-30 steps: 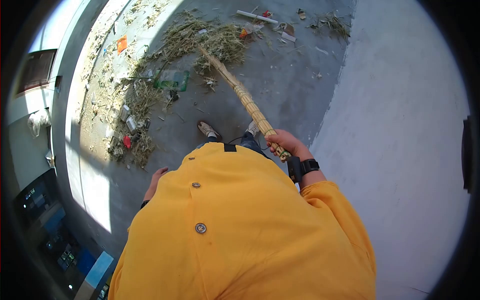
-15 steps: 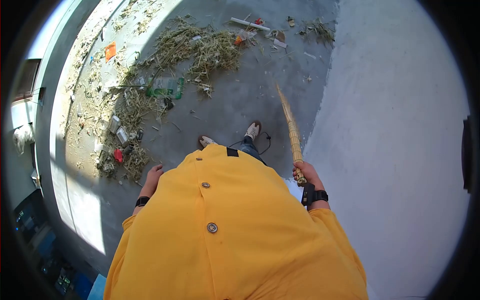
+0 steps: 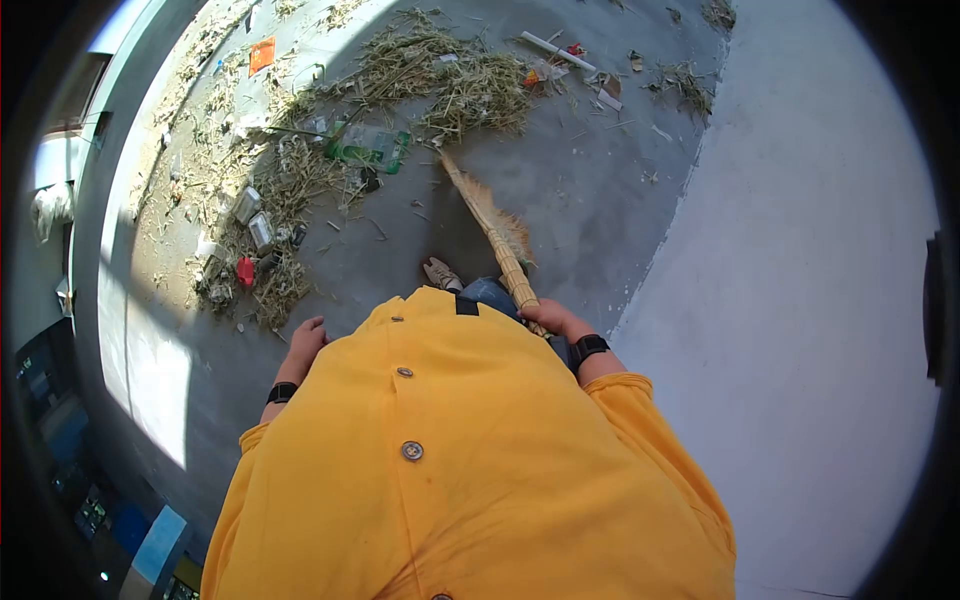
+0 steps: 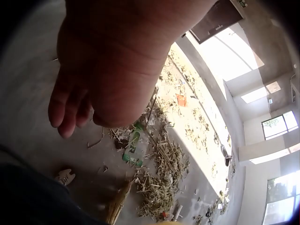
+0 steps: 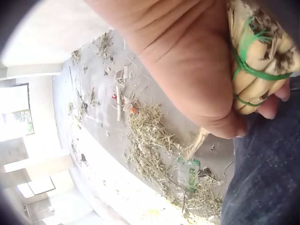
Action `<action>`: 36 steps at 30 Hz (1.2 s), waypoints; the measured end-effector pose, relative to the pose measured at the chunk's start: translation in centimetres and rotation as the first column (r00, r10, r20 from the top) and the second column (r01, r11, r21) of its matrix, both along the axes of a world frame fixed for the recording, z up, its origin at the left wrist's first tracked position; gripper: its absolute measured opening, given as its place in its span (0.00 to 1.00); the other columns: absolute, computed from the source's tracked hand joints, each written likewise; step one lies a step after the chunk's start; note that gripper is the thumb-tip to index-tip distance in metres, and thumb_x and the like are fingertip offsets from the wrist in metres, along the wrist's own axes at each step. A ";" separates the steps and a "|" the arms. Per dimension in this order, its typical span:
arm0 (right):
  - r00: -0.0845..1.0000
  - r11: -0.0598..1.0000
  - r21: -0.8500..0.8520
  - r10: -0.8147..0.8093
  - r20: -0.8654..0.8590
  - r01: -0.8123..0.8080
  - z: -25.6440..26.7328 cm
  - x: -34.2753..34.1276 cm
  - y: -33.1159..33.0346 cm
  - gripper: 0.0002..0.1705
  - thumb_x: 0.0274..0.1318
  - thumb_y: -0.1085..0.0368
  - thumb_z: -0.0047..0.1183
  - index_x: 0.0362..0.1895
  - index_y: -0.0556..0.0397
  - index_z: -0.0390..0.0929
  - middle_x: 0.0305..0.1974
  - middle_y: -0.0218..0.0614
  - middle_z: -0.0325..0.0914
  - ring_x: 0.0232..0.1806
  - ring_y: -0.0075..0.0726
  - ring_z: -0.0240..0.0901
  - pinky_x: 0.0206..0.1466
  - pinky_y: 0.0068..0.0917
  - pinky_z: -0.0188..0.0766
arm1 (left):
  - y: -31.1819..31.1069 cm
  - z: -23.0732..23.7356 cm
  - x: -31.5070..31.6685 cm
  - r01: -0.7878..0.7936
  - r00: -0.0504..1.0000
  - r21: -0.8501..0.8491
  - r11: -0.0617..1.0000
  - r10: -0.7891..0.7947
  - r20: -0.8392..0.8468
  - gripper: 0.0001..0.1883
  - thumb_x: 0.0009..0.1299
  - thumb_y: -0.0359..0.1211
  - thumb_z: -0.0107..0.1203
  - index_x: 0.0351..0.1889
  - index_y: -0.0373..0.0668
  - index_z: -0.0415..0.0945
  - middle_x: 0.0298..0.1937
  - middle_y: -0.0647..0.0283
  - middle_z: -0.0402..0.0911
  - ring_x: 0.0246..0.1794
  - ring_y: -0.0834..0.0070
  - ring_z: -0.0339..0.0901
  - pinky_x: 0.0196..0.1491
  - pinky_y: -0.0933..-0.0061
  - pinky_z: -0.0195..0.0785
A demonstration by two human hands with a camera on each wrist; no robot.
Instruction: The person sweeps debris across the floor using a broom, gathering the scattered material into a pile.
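A straw broom [image 3: 508,262] slants down in front of the person's legs, its head toward the straw pile [image 3: 480,97] on the floor. The right hand [image 3: 556,318] grips it near the top of the handle. Up close in the right wrist view, green ties bind the handle's butt end [image 5: 260,70], with the hand's fingers [image 5: 225,125] curled round it. Beside the person's left hip hangs the left hand [image 3: 306,342], holding nothing. Its fingers [image 4: 69,110] are loosely bent in the left wrist view, with straw and litter on the floor beyond.
More straw and litter spread along the left, with a clear-and-green plastic package [image 3: 372,148], a red scrap [image 3: 245,271] and an orange packet [image 3: 262,55]. A white stick [image 3: 558,51] lies at the far end. A pale wall [image 3: 800,300] borders the floor on the right.
The broom first swung right, away from the straw to near the pale wall, then back left in front of the legs. The right hand kept its grip; the left stayed at the side.
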State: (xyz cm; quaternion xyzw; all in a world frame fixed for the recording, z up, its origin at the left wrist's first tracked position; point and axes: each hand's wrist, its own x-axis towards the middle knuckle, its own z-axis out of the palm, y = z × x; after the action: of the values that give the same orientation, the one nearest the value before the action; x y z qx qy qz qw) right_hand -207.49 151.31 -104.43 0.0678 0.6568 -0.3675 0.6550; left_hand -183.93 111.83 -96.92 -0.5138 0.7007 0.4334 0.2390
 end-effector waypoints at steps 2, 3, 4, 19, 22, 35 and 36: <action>0.991 0.998 -0.046 -0.032 0.127 0.038 2.2 -2.6 -1.7 0.13 0.42 0.62 0.50 0.33 0.56 0.70 0.23 0.34 0.71 0.17 0.29 0.67 0.23 0.24 0.65 | -0.7 -1.6 2.1 0.020 0.999 0.044 0.999 -0.022 0.030 0.23 0.53 0.28 0.40 0.49 0.35 0.63 0.26 0.57 0.74 0.24 0.76 0.71 0.28 0.77 0.63; 0.965 0.992 -0.084 -0.069 0.254 0.093 3.2 -3.5 -2.5 0.12 0.41 0.64 0.51 0.31 0.55 0.69 0.22 0.33 0.70 0.16 0.29 0.67 0.21 0.24 0.65 | -1.3 -3.4 4.1 0.017 0.999 0.040 0.999 -0.018 0.030 0.23 0.53 0.28 0.40 0.49 0.35 0.63 0.26 0.57 0.74 0.24 0.76 0.71 0.28 0.77 0.63; 0.981 0.988 -0.153 0.005 0.192 0.024 4.0 -3.9 -3.5 0.14 0.41 0.63 0.51 0.34 0.55 0.67 0.22 0.32 0.69 0.15 0.27 0.66 0.19 0.24 0.64 | -2.0 -5.8 6.4 -0.041 0.999 0.060 0.997 0.041 -0.013 0.23 0.53 0.28 0.40 0.49 0.34 0.63 0.28 0.56 0.74 0.24 0.75 0.71 0.29 0.77 0.64; 0.923 0.926 0.066 -0.377 0.077 0.372 9.2 -3.7 6.8 0.10 0.43 0.66 0.49 0.31 0.52 0.63 0.18 0.30 0.65 0.14 0.24 0.63 0.14 0.21 0.62 | 2.6 -1.0 -2.1 -0.246 0.968 0.250 0.937 0.253 0.004 0.24 0.56 0.27 0.36 0.53 0.35 0.57 0.22 0.61 0.67 0.16 0.78 0.65 0.18 0.81 0.59; 0.775 0.782 0.135 -0.623 0.111 0.609 9.2 -2.1 10.0 0.10 0.45 0.65 0.47 0.31 0.52 0.61 0.18 0.30 0.64 0.14 0.24 0.62 0.14 0.20 0.62 | 2.4 -3.8 -2.4 -0.147 0.988 0.284 0.947 0.151 0.007 0.24 0.56 0.27 0.36 0.54 0.36 0.55 0.21 0.61 0.67 0.16 0.78 0.65 0.18 0.80 0.59; 0.131 0.181 0.200 -0.962 0.241 0.963 6.3 -9.4 23.1 0.12 0.47 0.62 0.45 0.32 0.53 0.58 0.19 0.32 0.63 0.17 0.24 0.63 0.18 0.17 0.67 | 3.9 -6.1 -9.2 -0.063 0.998 0.238 0.969 0.061 0.018 0.24 0.56 0.29 0.38 0.54 0.37 0.57 0.26 0.58 0.70 0.20 0.74 0.70 0.25 0.75 0.64; 0.135 0.190 0.212 -0.959 0.250 0.959 6.0 -11.0 24.1 0.12 0.47 0.62 0.45 0.32 0.53 0.58 0.19 0.32 0.63 0.17 0.24 0.63 0.18 0.17 0.67 | 4.5 -6.6 -9.5 -0.031 1.000 0.205 0.978 0.030 0.009 0.24 0.56 0.29 0.38 0.53 0.38 0.57 0.26 0.58 0.71 0.21 0.73 0.70 0.25 0.75 0.64</action>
State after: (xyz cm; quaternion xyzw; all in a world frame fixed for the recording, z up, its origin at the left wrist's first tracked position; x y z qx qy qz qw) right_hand -218.53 175.41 -98.45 0.5302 0.3430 -0.6822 0.3686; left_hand -193.40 116.36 -103.55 -0.4984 0.6436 0.5054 0.2861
